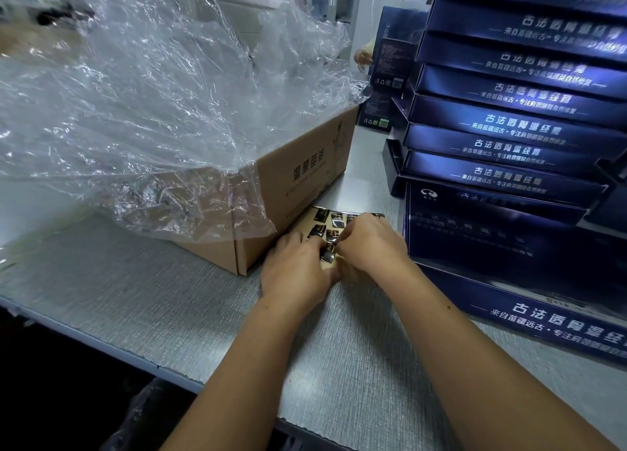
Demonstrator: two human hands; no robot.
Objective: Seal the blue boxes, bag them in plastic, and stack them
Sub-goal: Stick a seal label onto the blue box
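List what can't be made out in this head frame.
- Carton contents: head view, covered by the heaped bags.
- Sheet: near part lies under the left hand and right hand; sticker print too small to read.
- Left hand's grip: its fingers curl out of sight.
- Boxes: count unknown, stack cut off by the top and right edges.

One wide-angle camera on the person's head looks forward and steeply down from the near edge of the grey textured tabletop (152,298). It sits close enough that the bare forearms (475,349) fill the lower frame. Ahead lie a brown cardboard carton (305,186) at left and stacked dark blue printed boxes (509,128) at right.
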